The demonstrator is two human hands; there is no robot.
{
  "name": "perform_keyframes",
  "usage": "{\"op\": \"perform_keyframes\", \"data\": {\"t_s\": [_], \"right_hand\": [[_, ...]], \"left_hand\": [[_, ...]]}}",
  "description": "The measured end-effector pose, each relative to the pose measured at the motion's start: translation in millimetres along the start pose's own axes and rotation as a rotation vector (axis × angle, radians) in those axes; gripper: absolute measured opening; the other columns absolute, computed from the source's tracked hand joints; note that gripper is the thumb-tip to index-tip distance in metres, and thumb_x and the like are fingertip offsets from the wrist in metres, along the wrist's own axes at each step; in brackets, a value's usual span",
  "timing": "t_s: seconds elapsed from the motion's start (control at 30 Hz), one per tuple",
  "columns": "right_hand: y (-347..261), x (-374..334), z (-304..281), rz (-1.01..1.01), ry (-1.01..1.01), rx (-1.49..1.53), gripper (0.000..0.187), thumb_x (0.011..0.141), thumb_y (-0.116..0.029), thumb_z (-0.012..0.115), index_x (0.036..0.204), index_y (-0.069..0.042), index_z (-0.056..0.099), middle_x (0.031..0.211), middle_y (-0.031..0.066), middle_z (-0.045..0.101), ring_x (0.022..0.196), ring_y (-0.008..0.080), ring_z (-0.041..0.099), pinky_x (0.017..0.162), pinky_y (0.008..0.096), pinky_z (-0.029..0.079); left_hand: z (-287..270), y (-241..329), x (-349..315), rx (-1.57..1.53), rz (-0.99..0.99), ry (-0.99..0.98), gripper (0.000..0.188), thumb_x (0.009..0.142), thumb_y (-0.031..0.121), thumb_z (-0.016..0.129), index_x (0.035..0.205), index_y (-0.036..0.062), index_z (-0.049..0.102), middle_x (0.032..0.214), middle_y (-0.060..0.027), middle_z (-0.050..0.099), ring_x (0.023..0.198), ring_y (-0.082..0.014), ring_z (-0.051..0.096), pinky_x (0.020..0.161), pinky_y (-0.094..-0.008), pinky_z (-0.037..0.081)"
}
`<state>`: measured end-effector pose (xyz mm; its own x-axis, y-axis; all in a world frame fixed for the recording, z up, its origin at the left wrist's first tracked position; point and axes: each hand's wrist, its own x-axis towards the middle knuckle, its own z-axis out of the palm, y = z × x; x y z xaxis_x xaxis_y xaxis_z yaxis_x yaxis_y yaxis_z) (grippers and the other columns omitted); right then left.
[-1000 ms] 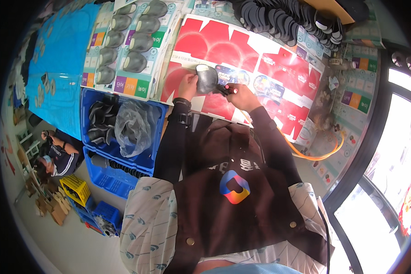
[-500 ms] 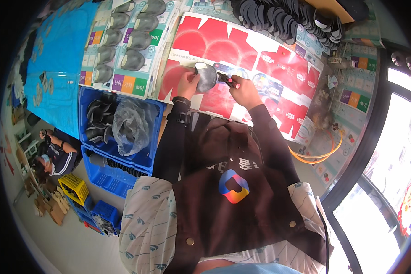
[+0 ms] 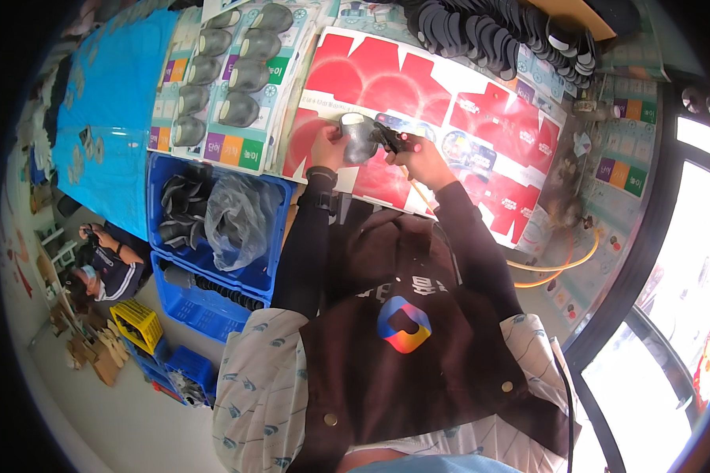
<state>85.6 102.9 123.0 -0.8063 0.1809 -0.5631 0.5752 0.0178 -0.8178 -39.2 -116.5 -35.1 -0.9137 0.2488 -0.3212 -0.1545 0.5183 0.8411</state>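
Over the table, my left hand (image 3: pixel 329 147) grips a dark grey rounded cap (image 3: pixel 360 143) with a pale end, its fingers closed on the left side of it. My right hand (image 3: pixel 427 161) is wrapped round a small black hand tool (image 3: pixel 390 138) with pinkish-red ends. The tool's dark tip meets or nearly meets the right side of the cap; I cannot tell which. An orange-yellow hose (image 3: pixel 416 189) runs down from beneath my right hand. Below both hands lies a red and white printed cardboard sheet (image 3: pixel 394 83).
Similar grey caps (image 3: pixel 239 109) stand in two rows at the left. Black curved pieces (image 3: pixel 465 39) are stacked at the back. A blue crate (image 3: pixel 280 229) beside my left arm holds black parts and a clear bag. Another person (image 3: pixel 118 256) is at the far left; a hose loop (image 3: pixel 576 264) hangs right.
The cap has turned so its pale end faces more upward, and the tool has come closer to it. The hose now shows under my right hand. The whole view has shifted slightly.
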Motion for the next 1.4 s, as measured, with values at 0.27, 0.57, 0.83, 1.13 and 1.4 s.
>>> {"op": "perform_keyframes", "data": {"t_s": [0.27, 0.57, 0.83, 1.13, 1.4], "right_hand": [[-4, 18, -11, -0.068, 0.131, -0.099, 0.025, 0.081, -0.017, 0.053, 0.092, 0.000, 0.067, 0.086, 0.0269, 0.067, 0.083, 0.0433, 0.066, 0.073, 0.0475, 0.052], [-2, 24, -36, -0.106, 0.025, -0.011, 0.035, 0.076, -0.023, 0.059, 0.103, -0.003, 0.069, 0.099, 0.0270, 0.068, 0.094, 0.0461, 0.064, 0.082, 0.0489, 0.051], [15, 34, -43, -0.094, -0.028, -0.061, 0.036, 0.074, -0.022, 0.059, 0.102, -0.003, 0.070, 0.103, 0.0269, 0.069, 0.098, 0.0434, 0.066, 0.086, 0.0456, 0.051], [13, 31, -46, 0.009, -0.272, -0.242, 0.034, 0.075, -0.018, 0.056, 0.099, 0.000, 0.071, 0.101, 0.0266, 0.069, 0.098, 0.0432, 0.066, 0.085, 0.0479, 0.051], [6, 27, -32, -0.138, -0.160, -0.196, 0.039, 0.076, -0.022, 0.062, 0.108, -0.001, 0.071, 0.102, 0.0273, 0.070, 0.097, 0.0429, 0.067, 0.086, 0.0454, 0.052]], "left_hand": [[-37, 8, -7, -0.264, -0.195, -0.031, 0.045, 0.092, 0.027, 0.075, 0.123, -0.0007, 0.059, 0.114, -0.0142, 0.069, 0.096, -0.0226, 0.070, 0.082, -0.0344, 0.056], [-120, 21, -54, -0.307, -0.466, 0.051, 0.035, 0.101, 0.029, 0.064, 0.126, 0.0063, 0.056, 0.113, -0.0087, 0.069, 0.101, -0.0207, 0.067, 0.085, -0.0365, 0.053], [-100, 48, -48, -0.325, -0.456, -0.032, 0.038, 0.101, 0.028, 0.063, 0.129, 0.0042, 0.054, 0.117, -0.0123, 0.066, 0.107, -0.0238, 0.066, 0.088, -0.0375, 0.055], [-78, 59, -22, -0.322, -0.431, 0.002, 0.032, 0.100, 0.026, 0.066, 0.123, 0.0055, 0.058, 0.114, -0.0123, 0.069, 0.100, -0.0228, 0.069, 0.083, -0.0339, 0.055], [-70, 38, -3, -0.237, -0.385, -0.081, 0.034, 0.097, 0.025, 0.069, 0.122, 0.0024, 0.063, 0.107, -0.0083, 0.072, 0.090, -0.0177, 0.070, 0.078, -0.0302, 0.053]]}}
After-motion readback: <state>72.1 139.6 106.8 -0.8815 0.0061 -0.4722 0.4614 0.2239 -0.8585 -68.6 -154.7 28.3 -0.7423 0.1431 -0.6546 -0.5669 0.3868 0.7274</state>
